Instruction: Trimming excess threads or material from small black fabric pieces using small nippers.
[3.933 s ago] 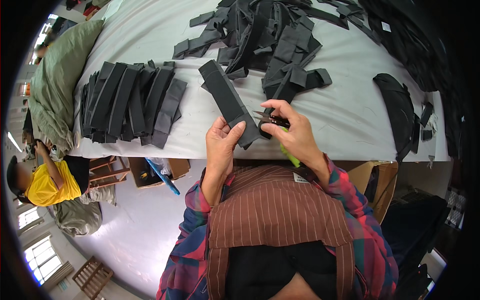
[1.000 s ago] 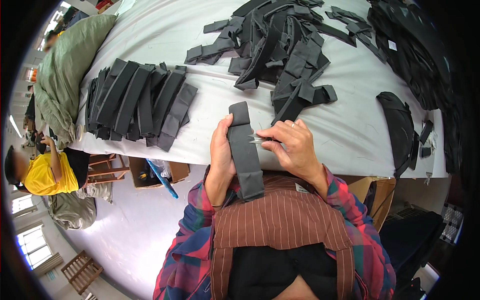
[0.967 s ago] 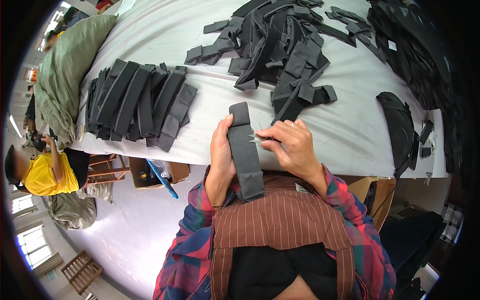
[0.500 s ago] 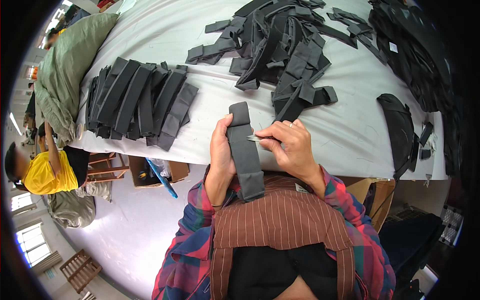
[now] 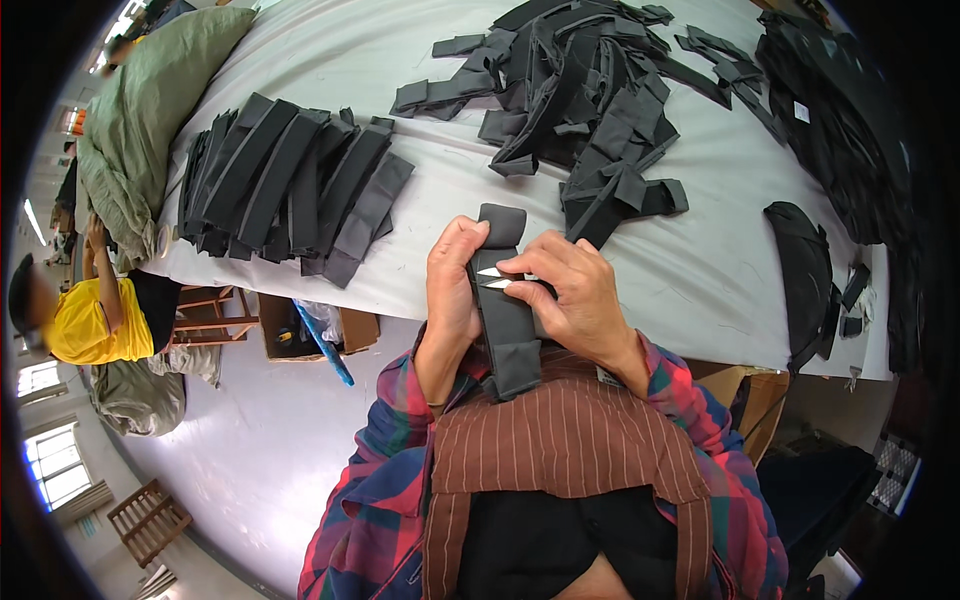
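My left hand (image 5: 456,275) grips the left edge of a dark grey fabric strip (image 5: 510,325), with the thumb near its folded top end. The strip stands tilted in front of my apron, its lower end close to the brown striped cloth. In my right hand (image 5: 580,295) is a small pair of thread snips (image 5: 492,272), pinched between thumb and fingers. Their two bright blades are parted and lie over the upper part of the strip. My fingers hide the rest of the snips.
Left on the white-covered table (image 5: 400,265) lies a row of dark strips (image 5: 285,185); a tangled heap (image 5: 590,90) lies beyond my hands. At right are a black pouch-like piece (image 5: 800,285) and black fabric (image 5: 830,130). A person in yellow (image 5: 100,320) is at far left.
The snips' blades have spread apart and moved further left over the strip. My right hand has shifted slightly left, and my view has turned a little, so the table things sit further right.
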Tool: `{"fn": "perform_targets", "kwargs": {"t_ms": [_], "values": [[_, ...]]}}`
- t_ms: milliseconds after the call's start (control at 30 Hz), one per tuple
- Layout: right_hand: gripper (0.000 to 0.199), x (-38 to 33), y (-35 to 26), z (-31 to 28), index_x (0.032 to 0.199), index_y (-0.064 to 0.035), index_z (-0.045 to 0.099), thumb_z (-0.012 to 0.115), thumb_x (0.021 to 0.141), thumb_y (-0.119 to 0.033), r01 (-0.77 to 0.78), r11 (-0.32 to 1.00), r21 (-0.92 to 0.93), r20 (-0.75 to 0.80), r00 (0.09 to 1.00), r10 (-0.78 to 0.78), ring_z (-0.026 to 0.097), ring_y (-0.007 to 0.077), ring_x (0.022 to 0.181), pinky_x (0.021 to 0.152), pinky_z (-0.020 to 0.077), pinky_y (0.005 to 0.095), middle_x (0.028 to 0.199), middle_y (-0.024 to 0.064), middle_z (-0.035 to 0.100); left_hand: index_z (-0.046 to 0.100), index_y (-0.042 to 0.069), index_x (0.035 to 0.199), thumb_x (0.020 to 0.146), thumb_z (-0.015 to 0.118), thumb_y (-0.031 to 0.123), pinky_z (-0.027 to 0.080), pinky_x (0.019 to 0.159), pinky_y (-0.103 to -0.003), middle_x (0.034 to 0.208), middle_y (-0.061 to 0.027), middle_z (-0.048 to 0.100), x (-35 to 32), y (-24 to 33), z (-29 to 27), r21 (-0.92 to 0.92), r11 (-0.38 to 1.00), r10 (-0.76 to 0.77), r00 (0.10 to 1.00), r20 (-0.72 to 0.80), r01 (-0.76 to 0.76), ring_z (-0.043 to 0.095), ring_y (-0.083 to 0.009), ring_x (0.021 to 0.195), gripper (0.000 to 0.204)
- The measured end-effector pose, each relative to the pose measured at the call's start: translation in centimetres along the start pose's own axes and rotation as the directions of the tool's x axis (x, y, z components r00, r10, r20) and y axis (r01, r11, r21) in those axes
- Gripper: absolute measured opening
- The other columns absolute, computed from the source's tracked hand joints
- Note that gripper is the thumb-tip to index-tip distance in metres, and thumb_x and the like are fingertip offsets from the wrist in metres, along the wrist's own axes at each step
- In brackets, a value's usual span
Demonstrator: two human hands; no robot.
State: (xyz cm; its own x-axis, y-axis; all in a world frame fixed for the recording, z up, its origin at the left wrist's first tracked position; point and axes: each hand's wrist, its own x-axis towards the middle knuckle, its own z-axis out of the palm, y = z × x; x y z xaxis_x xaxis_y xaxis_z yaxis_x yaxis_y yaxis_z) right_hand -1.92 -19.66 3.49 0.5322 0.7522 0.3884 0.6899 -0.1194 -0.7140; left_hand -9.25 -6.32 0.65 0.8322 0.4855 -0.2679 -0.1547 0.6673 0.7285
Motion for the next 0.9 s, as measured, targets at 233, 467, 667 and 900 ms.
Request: {"fn": "perform_targets", "kwargs": {"t_ms": [233, 467, 667, 900], "values": [[0.014, 0.2, 0.1, -0.4, 0.085, -0.0107, 0.067, 0.072, 0.072, -0.011, -0.025, 0.998, -0.049, 0.008, 1.0, 0.025, 0.055, 0.0199, 0.063, 0.058, 0.0332, 0.0307, 0.075, 0.002, 0.06, 0.051, 0.007, 0.074, 0.09, 0.053, 0.01, 0.043, 0.059, -0.022, 0.072, -0.0007, 0.055, -0.2, 1.0, 0.5, 0.055, 0.998, 0.032, 0.999, -0.026, -0.031, 0.05, -0.007, 0.064, 0.017], [0.013, 0.2, -0.8, -0.1, 0.085, -0.0104, 0.066, 0.071, 0.074, -0.013, -0.088, 0.996, 0.003, 0.053, 0.995, 0.088, 0.057, 0.0216, 0.067, 0.059, 0.0366, 0.0307, 0.078, 0.0027, 0.061, 0.055, 0.005, 0.067, 0.085, 0.06, 0.007, 0.035, 0.056, -0.019, 0.066, 0.0027, 0.054, 0.2, 0.9, -0.3, 0.167, 0.982, 0.099, 0.994, -0.048, -0.09, 0.044, -0.0037, 0.06, 0.019], [0.012, 0.6, -1.2, -0.4, 0.083, -0.0098, 0.065, 0.07, 0.075, -0.016, -0.023, 1.0, -0.009, 0.097, 0.995, 0.024, 0.058, 0.0219, 0.067, 0.059, 0.038, 0.0329, 0.076, 0.002, 0.06, 0.057, 0.003, 0.064, 0.082, 0.062, 0.006, 0.033, 0.056, -0.02, 0.063, 0.0043, 0.051, 0.1, 1.9, -0.1, 0.314, 0.947, 0.082, 0.996, -0.039, -0.066, 0.042, -0.0036, 0.06, 0.019], [0.009, 0.3, -0.2, -0.6, 0.083, -0.0077, 0.066, 0.069, 0.075, -0.012, -0.148, 0.95, 0.276, 0.073, 0.988, 0.133, 0.061, 0.0234, 0.069, 0.056, 0.0419, 0.0321, 0.078, 0.0041, 0.063, 0.057, 0.003, 0.063, 0.081, 0.062, 0.006, 0.03, 0.056, -0.02, 0.061, 0.0051, 0.049, 0.4, 1.9, -0.8, 0.32, 0.947, 0.047, 0.998, -0.048, -0.03, 0.04, -0.003, 0.06, 0.019]]}}
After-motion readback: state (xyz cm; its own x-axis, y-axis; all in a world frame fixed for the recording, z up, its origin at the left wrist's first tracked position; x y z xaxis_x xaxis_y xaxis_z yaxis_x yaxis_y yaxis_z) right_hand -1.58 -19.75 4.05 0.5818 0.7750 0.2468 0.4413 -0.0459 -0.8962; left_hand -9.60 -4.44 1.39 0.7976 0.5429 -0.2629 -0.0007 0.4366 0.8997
